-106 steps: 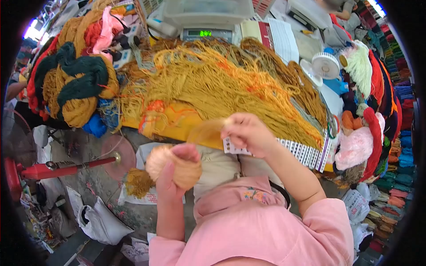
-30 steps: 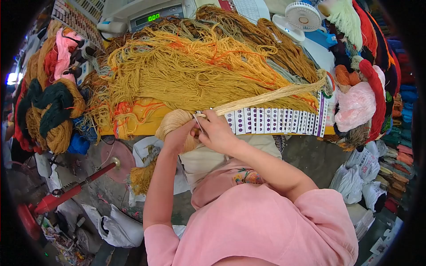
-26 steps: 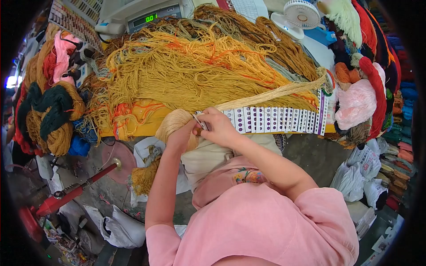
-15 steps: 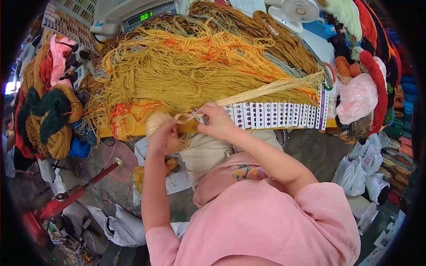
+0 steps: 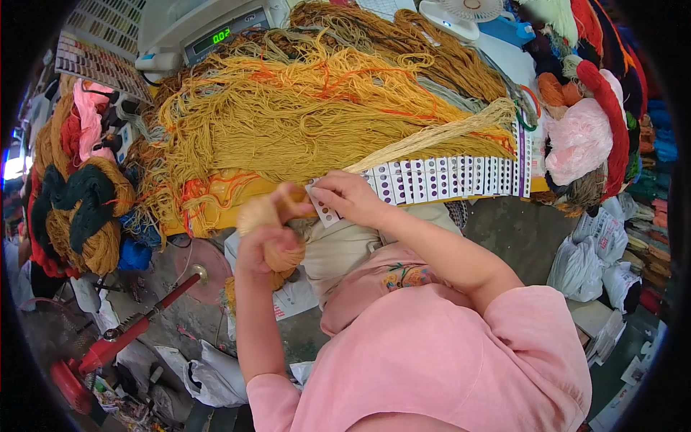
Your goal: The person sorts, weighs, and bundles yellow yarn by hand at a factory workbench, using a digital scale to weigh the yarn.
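Observation:
My left hand [image 5: 260,243], partly smeared by motion, is closed around a bundle of tan yarn [image 5: 285,258], whose lower end hangs below the fingers. My right hand [image 5: 350,199] pinches a small white card with holes [image 5: 325,213] at the table's near edge. Just right of that hand begins a row of white cards with dark round holes [image 5: 432,178]. A long cream skein [image 5: 439,137] runs from behind my right hand up to the right, across olive-gold yarn [image 5: 266,133]. How the cream skein's near end meets the card is hidden by my fingers.
Orange-yellow yarn [image 5: 345,79] is heaped behind the olive strands. A scale [image 5: 219,37] reading 0.02 and a small fan [image 5: 471,9] stand at the back. Dark green yarn [image 5: 90,198] lies left, pink yarn [image 5: 578,133] right. A red metal stand [image 5: 129,335] is lower left.
My left hand has moved down slightly, drawing the tan bundle lower. A card now shows under my right hand, tilted over the edge. The scale reading went from 0.01 to 0.02.

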Tool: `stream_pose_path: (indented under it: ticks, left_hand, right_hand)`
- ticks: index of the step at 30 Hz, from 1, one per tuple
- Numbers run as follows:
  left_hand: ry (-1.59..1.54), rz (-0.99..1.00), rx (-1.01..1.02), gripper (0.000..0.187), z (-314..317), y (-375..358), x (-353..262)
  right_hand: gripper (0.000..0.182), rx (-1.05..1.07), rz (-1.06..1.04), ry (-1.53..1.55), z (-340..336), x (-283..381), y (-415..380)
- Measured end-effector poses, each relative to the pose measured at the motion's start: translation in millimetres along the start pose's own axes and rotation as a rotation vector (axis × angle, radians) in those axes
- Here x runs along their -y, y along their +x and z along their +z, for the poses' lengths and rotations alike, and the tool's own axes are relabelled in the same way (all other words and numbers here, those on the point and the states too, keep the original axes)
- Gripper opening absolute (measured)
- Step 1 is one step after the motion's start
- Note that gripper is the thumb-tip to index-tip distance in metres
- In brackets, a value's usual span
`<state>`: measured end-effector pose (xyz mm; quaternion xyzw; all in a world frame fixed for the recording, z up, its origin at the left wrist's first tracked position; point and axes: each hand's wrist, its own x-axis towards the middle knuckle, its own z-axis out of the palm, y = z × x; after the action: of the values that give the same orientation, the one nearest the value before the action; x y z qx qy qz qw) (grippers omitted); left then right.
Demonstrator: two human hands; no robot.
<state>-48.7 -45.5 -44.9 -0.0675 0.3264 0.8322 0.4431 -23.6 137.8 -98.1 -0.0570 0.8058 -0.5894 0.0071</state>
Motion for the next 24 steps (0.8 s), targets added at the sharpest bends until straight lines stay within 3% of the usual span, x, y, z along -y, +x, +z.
stream_pose_path:
  ticks: [1,3,4,5,8,10,11,12,14,15,16,18,20,22,24]
  left_hand:
    - [0.110,-0.110,-0.005,0.065,1,8,2]
    - [0.303,-0.222,-0.037,0.063,4,22,10]
    - [0.329,-0.275,-0.118,0.049,-3,27,15]
    - [0.333,-0.275,-0.112,0.049,-11,36,21]
    - [0.544,-0.340,-0.286,0.018,-10,51,29]
    - [0.597,-0.293,-0.340,0.016,-13,55,39]
    - [0.645,-0.238,-0.392,0.015,-15,58,42]
    - [0.644,-0.240,-0.391,0.015,-18,56,41]
    - [0.260,-0.137,-0.449,0.014,-28,50,34]
    - [0.139,-0.142,-0.568,0.015,-21,43,25]
    - [0.142,-0.143,-0.567,0.015,-25,37,22]
    - [-0.180,-0.129,-0.282,0.015,-31,25,16]
    - [-0.089,-0.190,-0.309,0.013,-27,27,18]
    - [0.033,-0.271,-0.192,0.012,-21,30,20]
    - [0.051,-0.269,-0.253,0.016,-20,32,17]
  right_hand:
    - [0.021,0.025,0.059,0.134,0,-4,1]
    - [0.016,0.089,0.143,0.143,1,-10,0]
    - [0.011,0.159,0.228,0.154,0,-13,0]
    - [0.010,0.136,0.324,0.304,0,-6,1]
    - [0.011,0.108,0.420,0.469,3,-6,3]
    - [0.011,0.116,0.405,0.416,7,-6,2]
    - [0.010,0.046,0.392,0.555,6,2,3]
    - [0.010,-0.025,0.379,0.693,5,5,3]
    - [0.013,-0.165,0.194,0.721,0,-3,2]
    - [0.017,-0.037,0.179,0.829,-7,-9,2]
    - [0.017,-0.041,0.178,0.829,-8,-13,2]
    - [0.015,0.083,0.311,0.555,-10,-1,5]
    - [0.012,0.085,0.377,0.550,7,-4,10]
    - [0.011,0.236,0.147,-0.287,10,1,15]
    - [0.009,0.150,0.089,-0.208,12,-2,12]
